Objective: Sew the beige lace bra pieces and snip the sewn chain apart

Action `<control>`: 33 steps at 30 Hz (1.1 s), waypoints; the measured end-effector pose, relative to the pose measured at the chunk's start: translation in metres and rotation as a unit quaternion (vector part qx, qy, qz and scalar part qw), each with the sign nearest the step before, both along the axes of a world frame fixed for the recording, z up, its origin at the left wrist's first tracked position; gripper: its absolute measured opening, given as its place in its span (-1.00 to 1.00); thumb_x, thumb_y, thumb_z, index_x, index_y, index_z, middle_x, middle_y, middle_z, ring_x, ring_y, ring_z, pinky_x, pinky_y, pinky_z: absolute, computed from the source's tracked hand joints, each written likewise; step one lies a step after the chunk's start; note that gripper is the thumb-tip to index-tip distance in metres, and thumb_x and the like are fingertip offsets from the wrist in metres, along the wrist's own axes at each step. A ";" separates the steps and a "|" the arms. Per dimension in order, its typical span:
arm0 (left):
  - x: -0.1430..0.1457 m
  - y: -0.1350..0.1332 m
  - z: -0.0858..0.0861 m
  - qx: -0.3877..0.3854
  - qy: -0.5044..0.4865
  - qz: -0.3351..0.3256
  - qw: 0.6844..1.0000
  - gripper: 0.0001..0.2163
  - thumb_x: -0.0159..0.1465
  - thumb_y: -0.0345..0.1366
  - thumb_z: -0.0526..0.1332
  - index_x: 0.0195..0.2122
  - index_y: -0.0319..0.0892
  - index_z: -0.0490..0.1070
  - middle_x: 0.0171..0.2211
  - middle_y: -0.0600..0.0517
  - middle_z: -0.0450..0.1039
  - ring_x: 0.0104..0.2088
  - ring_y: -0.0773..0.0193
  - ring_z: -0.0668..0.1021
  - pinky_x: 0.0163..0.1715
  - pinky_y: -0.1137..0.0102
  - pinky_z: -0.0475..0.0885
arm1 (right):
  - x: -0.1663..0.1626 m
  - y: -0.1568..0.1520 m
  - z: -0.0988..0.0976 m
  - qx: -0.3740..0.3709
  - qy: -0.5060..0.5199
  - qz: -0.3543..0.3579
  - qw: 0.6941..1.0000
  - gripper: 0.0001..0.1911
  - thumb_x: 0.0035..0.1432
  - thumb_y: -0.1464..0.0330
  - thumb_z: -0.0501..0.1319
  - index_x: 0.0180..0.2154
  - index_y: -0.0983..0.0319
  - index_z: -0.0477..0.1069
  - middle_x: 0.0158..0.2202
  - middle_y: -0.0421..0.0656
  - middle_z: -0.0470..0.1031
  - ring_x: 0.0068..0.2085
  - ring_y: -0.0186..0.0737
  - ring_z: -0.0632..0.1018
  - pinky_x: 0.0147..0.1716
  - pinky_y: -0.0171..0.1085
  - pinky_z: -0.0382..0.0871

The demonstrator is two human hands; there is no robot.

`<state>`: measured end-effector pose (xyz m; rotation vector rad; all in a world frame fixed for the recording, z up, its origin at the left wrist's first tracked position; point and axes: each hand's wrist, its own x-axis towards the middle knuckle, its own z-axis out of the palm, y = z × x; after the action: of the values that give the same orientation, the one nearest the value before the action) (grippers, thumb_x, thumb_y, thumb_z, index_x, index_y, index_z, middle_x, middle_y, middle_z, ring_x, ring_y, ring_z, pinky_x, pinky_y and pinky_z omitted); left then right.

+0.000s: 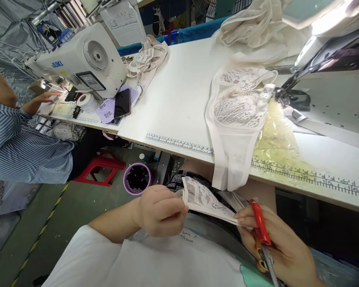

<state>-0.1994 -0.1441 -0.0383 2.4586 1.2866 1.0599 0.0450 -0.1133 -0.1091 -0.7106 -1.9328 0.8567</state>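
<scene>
A white lace bra piece (208, 200) is stretched over my lap between both hands. My left hand (163, 211) is closed in a pinch on its left end. At the other end, the thumb and fingers of my right hand (283, 243) grip its edge. Scissors (261, 223) with red and orange handles also sit in my right hand, blades pointing down toward my wrist. Above my hands, a white lace bra (235, 107) lies on the sewing table (179, 99), its wing hanging over the front edge near the needle area of a sewing machine (287, 89).
More pale fabric (254, 28) is heaped at the back. On the left stand a JUKI sewing machine (77, 59), a thread spool (86, 102) and a phone (122, 103). A co-worker in a striped shirt (26, 143) sits there. A red stool (100, 169) and purple basket (137, 178) are on the floor.
</scene>
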 end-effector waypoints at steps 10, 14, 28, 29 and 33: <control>-0.009 0.002 -0.007 -0.025 0.022 -0.037 0.999 -0.85 0.14 -0.52 0.09 -0.29 -0.17 0.29 -0.61 0.10 0.43 -0.65 0.38 0.43 -0.67 0.49 0.33 | 0.005 -0.001 -0.010 -0.024 -0.005 0.016 1.000 -0.71 -0.03 0.59 0.19 -0.26 0.16 0.36 -0.39 -0.15 0.44 -0.35 -0.14 0.51 -0.39 -0.15 0.43; -0.017 0.001 -0.018 -0.195 -0.048 -0.039 0.979 -0.90 0.22 -0.50 0.08 -0.27 -0.20 0.29 -0.32 -0.04 0.50 -0.34 0.32 0.56 -0.37 0.45 0.49 | 0.008 -0.005 -0.014 -0.096 0.005 0.024 0.995 -0.74 -0.02 0.61 0.18 -0.29 0.19 0.34 -0.35 -0.13 0.43 -0.30 -0.16 0.49 -0.29 -0.10 0.39; -0.007 0.021 0.005 -0.223 -0.053 -0.042 0.972 -0.87 0.20 -0.54 0.13 -0.32 -0.21 0.39 -0.47 0.00 0.45 -0.39 0.33 0.51 -0.46 0.50 0.45 | -0.004 0.002 -0.002 -0.133 0.019 0.036 0.990 -0.80 -0.02 0.55 0.22 -0.32 0.20 0.33 -0.38 -0.17 0.40 -0.35 -0.27 0.47 -0.39 -0.29 0.43; -0.007 0.021 0.006 -0.220 -0.048 -0.045 0.973 -0.87 0.20 -0.54 0.12 -0.32 -0.21 0.39 -0.46 0.00 0.46 -0.38 0.33 0.51 -0.46 0.50 0.45 | -0.005 0.002 -0.001 -0.128 0.008 0.034 0.991 -0.81 -0.01 0.55 0.22 -0.33 0.20 0.33 -0.39 -0.18 0.41 -0.36 -0.28 0.47 -0.40 -0.31 0.43; -0.009 0.022 0.010 -0.215 -0.036 -0.081 0.972 -0.86 0.21 -0.54 0.11 -0.27 -0.20 0.37 -0.41 -0.01 0.45 -0.40 0.37 0.50 -0.45 0.52 0.45 | -0.007 0.006 0.005 -0.090 -0.001 0.033 0.995 -0.86 0.03 0.53 0.20 -0.38 0.20 0.30 -0.43 -0.19 0.41 -0.41 -0.29 0.46 -0.46 -0.33 0.41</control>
<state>-0.2081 -0.1220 -0.0281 2.1337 1.1282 0.7294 0.0379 -0.1070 -0.1038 -0.7561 -1.9062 1.0829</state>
